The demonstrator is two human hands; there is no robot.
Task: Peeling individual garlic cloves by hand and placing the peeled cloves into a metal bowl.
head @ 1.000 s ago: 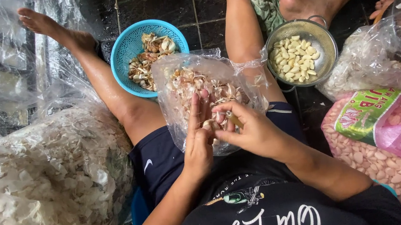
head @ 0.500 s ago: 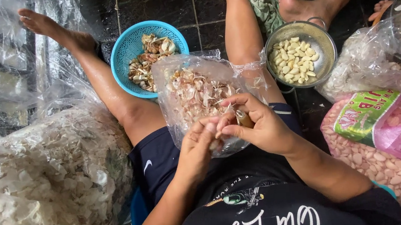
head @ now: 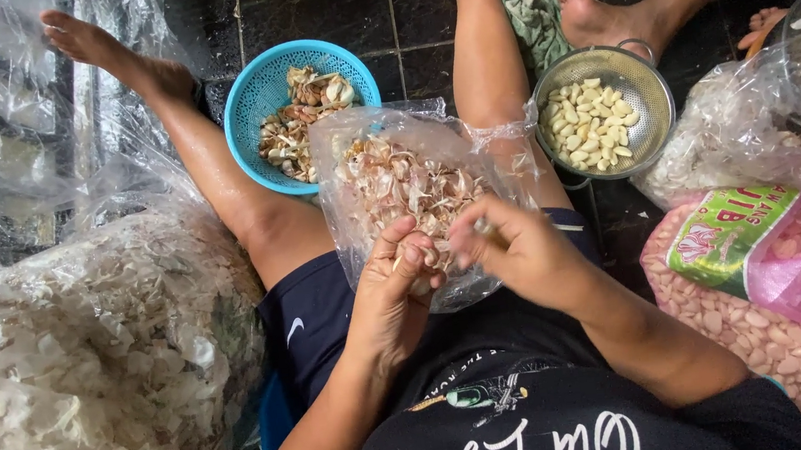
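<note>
Dark floor tiles show only in the far strip between the legs; everything nearer is crowded. Over the lap, the left hand and right hand meet, fingers pinched together on a small garlic clove that is mostly hidden between them; a thin blade juts right from the right fist. Just beyond them lies a clear bag of peels, open toward the hands; far left of it sits a blue basket of scraps, far right a metal colander of peeled cloves; a big sack of skins fills the left edge, and bags of cloves fill the right, leaving little free floor.
</note>
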